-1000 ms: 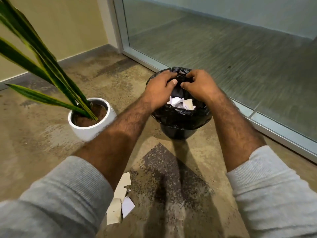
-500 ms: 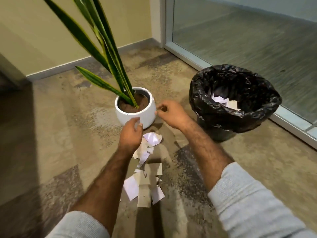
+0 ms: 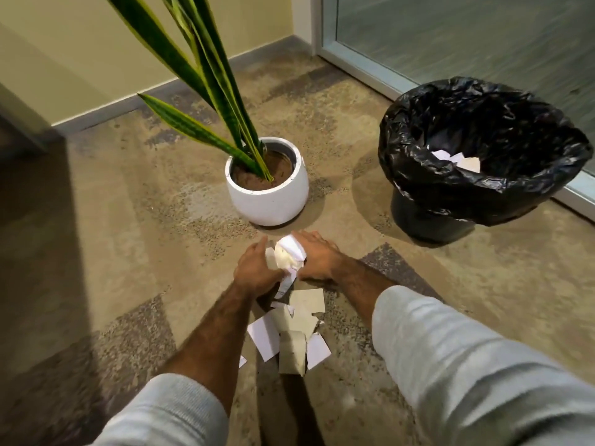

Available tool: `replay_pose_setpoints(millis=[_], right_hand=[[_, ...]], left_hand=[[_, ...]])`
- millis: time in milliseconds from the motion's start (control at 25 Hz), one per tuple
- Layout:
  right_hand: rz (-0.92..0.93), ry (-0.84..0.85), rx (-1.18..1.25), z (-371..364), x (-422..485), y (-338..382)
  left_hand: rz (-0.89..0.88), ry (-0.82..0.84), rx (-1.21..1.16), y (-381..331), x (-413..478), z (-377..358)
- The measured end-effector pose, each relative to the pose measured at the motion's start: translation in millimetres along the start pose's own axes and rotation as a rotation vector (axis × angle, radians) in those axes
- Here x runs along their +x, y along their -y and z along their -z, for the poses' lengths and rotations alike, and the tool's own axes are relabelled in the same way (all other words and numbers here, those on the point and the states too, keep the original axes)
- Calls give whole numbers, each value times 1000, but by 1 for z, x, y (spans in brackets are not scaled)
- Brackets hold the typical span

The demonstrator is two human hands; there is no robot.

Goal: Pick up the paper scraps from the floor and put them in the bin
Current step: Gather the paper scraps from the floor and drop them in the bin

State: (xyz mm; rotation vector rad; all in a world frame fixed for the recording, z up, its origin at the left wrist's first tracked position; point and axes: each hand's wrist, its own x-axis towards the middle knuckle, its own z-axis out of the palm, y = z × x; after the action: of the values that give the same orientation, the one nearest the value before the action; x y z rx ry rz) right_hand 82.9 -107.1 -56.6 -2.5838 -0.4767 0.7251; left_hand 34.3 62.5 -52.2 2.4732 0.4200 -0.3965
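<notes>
The left hand point(image 3: 254, 268) and right hand point(image 3: 318, 257) lie low on the carpet point(image 3: 128, 252) with fingers stretched forward, not curled. They press one crumpled bunch of paper scraps point(image 3: 288, 255) between them. Nearer the person, between the two forearms, loose scraps point(image 3: 291, 329) lie flat and overlapping: at least six pieces, white and beige. Just beyond the fingertips stands one white pot point(image 3: 267, 201) holding a plant point(image 3: 206, 75) whose long leaves lean up and to the left. To the right, well apart from the hands, stands one bin point(image 3: 428, 217) with a black liner point(image 3: 402, 149), close to the frame of the glass wall point(image 3: 450, 43). About three scraps point(image 3: 457, 159) show inside it. A bare strip of carpet separates pot and bin.
</notes>
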Motion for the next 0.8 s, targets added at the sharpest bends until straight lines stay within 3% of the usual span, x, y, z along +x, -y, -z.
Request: replay_pose_setpoints(millis=[280, 400, 480, 600, 720, 800], right_hand=[[157, -8, 83, -29, -60, 17], [119, 137, 123, -8, -65, 23], [73, 166, 154, 11, -63, 20], [-7, 187, 107, 17, -69, 13], [-52, 172, -115, -5, -78, 27], [-24, 148, -114, -21, -76, 36]], left_hand=[[-100, 131, 10, -15, -39, -11], [-95, 241, -227, -11, -60, -5], [-29, -3, -295, -1, -73, -1], [271, -447, -213, 15, -111, -10], [583, -443, -157, 28, -156, -44], [651, -358, -132, 31, -175, -63]])
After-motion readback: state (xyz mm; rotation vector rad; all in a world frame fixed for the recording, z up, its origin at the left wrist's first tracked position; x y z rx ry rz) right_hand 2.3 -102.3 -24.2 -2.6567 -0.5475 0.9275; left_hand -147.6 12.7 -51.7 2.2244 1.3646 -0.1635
